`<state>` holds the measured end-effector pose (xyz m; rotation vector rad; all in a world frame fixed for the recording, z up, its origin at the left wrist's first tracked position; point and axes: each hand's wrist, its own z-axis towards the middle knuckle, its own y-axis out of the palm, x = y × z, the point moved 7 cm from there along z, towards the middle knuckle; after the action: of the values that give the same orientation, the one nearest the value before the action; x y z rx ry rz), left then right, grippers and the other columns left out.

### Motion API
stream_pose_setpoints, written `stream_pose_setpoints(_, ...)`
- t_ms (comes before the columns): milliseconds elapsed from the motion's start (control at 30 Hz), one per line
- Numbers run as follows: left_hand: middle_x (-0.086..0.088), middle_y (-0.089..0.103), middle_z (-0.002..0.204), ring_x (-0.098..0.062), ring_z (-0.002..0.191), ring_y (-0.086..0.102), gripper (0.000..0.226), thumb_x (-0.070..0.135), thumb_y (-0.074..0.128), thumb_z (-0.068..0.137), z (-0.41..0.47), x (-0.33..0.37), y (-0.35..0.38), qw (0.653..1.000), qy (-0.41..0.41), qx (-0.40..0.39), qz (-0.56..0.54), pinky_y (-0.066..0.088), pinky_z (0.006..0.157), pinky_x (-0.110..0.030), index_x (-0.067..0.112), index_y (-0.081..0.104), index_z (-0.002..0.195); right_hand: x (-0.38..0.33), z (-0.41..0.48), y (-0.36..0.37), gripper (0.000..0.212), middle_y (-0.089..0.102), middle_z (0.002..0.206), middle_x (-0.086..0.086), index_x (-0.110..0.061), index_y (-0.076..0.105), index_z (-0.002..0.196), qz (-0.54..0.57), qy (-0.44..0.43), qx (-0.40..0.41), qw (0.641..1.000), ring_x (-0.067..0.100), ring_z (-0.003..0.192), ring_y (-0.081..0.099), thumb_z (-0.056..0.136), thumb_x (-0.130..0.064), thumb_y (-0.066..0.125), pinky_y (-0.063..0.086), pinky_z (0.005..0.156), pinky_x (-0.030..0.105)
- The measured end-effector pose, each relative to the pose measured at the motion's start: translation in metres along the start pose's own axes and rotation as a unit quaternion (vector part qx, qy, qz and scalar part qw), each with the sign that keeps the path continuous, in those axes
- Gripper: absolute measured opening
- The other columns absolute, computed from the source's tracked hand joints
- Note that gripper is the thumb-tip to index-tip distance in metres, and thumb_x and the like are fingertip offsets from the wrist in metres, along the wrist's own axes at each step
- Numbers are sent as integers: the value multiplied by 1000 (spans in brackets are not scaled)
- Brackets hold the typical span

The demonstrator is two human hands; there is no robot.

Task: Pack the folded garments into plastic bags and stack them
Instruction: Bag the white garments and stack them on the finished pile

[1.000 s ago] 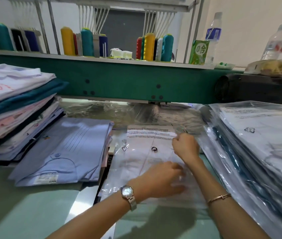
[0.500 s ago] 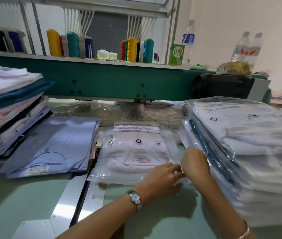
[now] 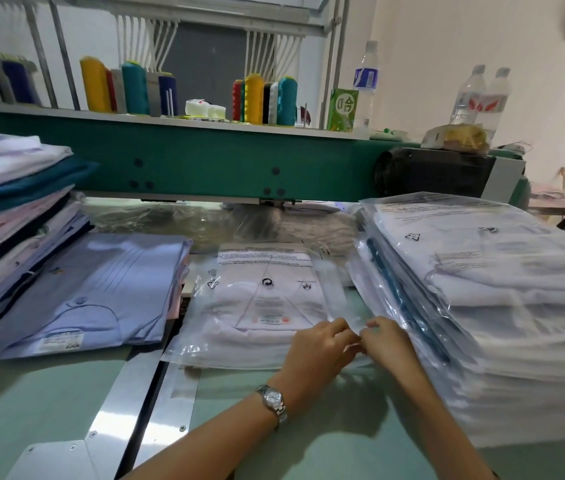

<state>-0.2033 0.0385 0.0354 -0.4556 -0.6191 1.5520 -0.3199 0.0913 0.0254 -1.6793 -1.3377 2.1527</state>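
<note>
Nearest, a wristwatch (image 3: 272, 400) sat on the left wrist, behind the fingers. The left hand (image 3: 321, 346) and right hand (image 3: 390, 344) met fingertip to fingertip, both sets of fingers curled and pinching the clear edge of the plastic bag (image 3: 333, 289) at its near right corner. The bag lay flat on the table (image 3: 49, 410), stretching away left of the fingers, a folded white garment (image 3: 257, 315) inside. Just right of the fingers rose the stack of bagged garments (image 3: 488, 289). Well left lay a folded lilac shirt (image 3: 94, 292), and farther left a pile of folded garments (image 3: 14, 209). Far beyond the fingers, thread cones (image 3: 254, 98) stood above a green beam (image 3: 205, 164).
</note>
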Motion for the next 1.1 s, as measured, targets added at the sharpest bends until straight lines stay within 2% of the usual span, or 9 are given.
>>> stream_pose_setpoints(100, 2, 61, 78, -16, 61, 58, 12, 23, 63, 89, -1, 7, -1, 998, 43, 9, 38, 43, 44, -28, 17, 68, 81, 2, -4, -2, 27, 56, 52, -4, -15, 55, 71, 172, 22, -5, 985, 6, 42, 52, 77, 11, 51, 39, 40, 14)
stream_pose_setpoints(167, 2, 60, 78, -15, 59, 55, 6, 19, 62, 83, 1, 9, -4, 996, 71, 13, 55, 39, 44, -26, 18, 66, 79, 5, -5, -2, 30, 55, 53, -1, -15, 54, 71, 197, 38, 6, 980, 9, 41, 49, 76, 14, 49, 34, 34, 12)
stream_pose_setpoints(267, 3, 58, 76, -15, 58, 52, 5, 16, 65, 76, 0, 9, -6, 991, 107, 0, 81, 39, 42, -26, 19, 63, 74, 7, -3, 6, 36, 61, 90, 10, -14, 52, 112, 168, 55, -8, 984, 21, 76, 57, 81, 5, 51, 44, 56, 20)
stream_pose_setpoints(333, 3, 56, 74, -16, 57, 50, 9, 15, 65, 77, -4, 6, -8, 989, 116, -5, 87, 39, 42, -27, 19, 60, 71, 10, -1, 7, 43, 55, 103, 9, -14, 44, 124, 116, 56, -8, 992, 24, 91, 55, 84, 0, 51, 43, 72, 29)
stream_pose_setpoints(500, 2, 51, 70, -17, 55, 45, 18, 11, 65, 73, -23, -12, -22, 987, 118, -2, 107, 39, 42, -31, 19, 52, 65, 18, 1, 7, 30, 50, 79, 6, -10, 40, 114, 85, 40, 13, 995, 20, 68, 49, 86, -2, 46, 37, 61, 32)
stream_pose_setpoints(600, 3, 49, 71, -17, 58, 45, 20, 11, 65, 74, -39, -29, -35, 983, 129, -9, 130, 39, 43, -32, 20, 49, 67, 21, 2, 9, 25, 47, 78, 4, -10, 39, 111, 73, 27, 21, 997, 20, 68, 48, 88, -3, 46, 37, 66, 33)
stream_pose_setpoints(733, 2, 49, 74, -16, 59, 43, 20, 10, 65, 74, -60, -50, -60, 977, 147, -16, 151, 39, 45, -30, 20, 48, 70, 24, 0, 9, 22, 49, 79, 3, -11, 40, 110, 54, 4, 23, 998, 19, 67, 50, 90, -7, 48, 34, 57, 29)
stream_pose_setpoints(900, 1, 48, 79, -17, 61, 43, 17, 11, 63, 78, -83, -72, -90, 967, 157, -38, 195, 34, 47, -29, 19, 50, 73, 24, 1, 10, 18, 51, 79, 6, -10, 41, 108, 19, -1, 12, 1000, 25, 71, 52, 91, -7, 50, 34, 59, 31)
stream_pose_setpoints(1100, 2, 53, 77, -17, 61, 46, 14, 13, 66, 80, -109, -97, -120, 957, 163, -80, 227, 38, 47, -29, 19, 56, 73, 25, -1, 14, 17, 55, 95, 12, -9, 44, 107, -14, -7, -4, 1000, 32, 86, 56, 92, -6, 50, 37, 69, 32)
